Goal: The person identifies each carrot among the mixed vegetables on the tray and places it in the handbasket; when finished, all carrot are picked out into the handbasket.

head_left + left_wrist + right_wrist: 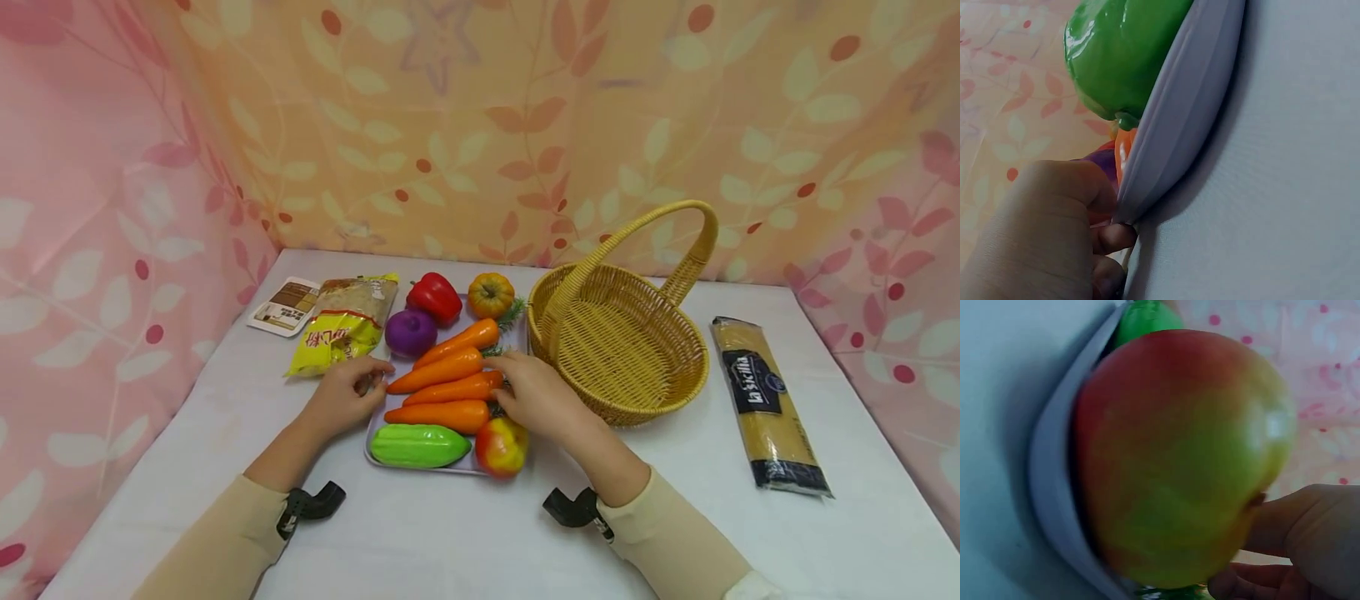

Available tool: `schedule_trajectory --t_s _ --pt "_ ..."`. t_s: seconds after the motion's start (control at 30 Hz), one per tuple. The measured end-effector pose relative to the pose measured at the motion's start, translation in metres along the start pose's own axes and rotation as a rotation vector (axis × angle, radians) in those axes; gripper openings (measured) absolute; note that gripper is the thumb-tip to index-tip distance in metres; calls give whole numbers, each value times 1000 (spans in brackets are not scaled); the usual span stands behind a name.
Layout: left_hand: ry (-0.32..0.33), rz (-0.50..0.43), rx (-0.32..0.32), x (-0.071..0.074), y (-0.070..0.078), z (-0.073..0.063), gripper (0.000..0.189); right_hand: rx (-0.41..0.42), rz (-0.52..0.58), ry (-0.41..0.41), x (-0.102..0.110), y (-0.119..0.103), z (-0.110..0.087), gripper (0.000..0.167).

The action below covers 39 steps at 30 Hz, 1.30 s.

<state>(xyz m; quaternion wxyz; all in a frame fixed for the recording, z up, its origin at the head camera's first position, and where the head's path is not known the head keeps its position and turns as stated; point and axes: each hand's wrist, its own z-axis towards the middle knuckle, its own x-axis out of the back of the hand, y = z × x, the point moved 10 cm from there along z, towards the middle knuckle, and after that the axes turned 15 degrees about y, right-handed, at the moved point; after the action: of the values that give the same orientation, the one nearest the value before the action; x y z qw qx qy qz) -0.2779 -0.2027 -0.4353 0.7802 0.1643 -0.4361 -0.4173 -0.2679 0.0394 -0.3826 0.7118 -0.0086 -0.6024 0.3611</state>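
Orange carrots [437, 370] lie side by side on a pale lilac tray [459, 471]. My left hand [347, 396] is at the tray's left rim, thumb and forefinger bent and apart beside one carrot's tip. From the left wrist, bent fingers [1113, 237] show against the rim. My right hand [542, 396] reaches over the right side, fingertips by the carrots' leafy ends; a grip cannot be made out. A red-yellow apple [502, 447], large in the right wrist view, sits below that hand. A green vegetable [420, 446] lies along the tray's front.
A red bell pepper [435, 298], a purple onion-like vegetable [411, 333] and a small pumpkin [491, 294] sit farther back. Left of them are a yellow food bag [341, 329] and a flat packet [285, 307]. A handled wicker basket [618, 346] and packaged pasta [768, 408] stand right.
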Motion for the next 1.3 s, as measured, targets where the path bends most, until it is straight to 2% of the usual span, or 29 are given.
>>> schedule_trajectory --t_s 0.3,0.5,0.63,0.9,1.17,1.3 --pt "-6 26 37 -3 -4 4 20 -95 16 4 -13 21 4 46" --pt "-3 2 111 -1 -9 5 19 -62 29 10 -12 20 7 52" --pt "-6 -4 141 -1 -12 4 19 -39 36 37 -3 14 7 53" --pt "-15 -22 179 0 -14 2 18 -1 138 154 40 -8 0 48" --pt "-15 -7 191 1 -14 1 18 112 262 345 107 -32 -18 45" --pt "-20 -5 209 0 -15 1 19 163 255 446 142 -38 -31 47"
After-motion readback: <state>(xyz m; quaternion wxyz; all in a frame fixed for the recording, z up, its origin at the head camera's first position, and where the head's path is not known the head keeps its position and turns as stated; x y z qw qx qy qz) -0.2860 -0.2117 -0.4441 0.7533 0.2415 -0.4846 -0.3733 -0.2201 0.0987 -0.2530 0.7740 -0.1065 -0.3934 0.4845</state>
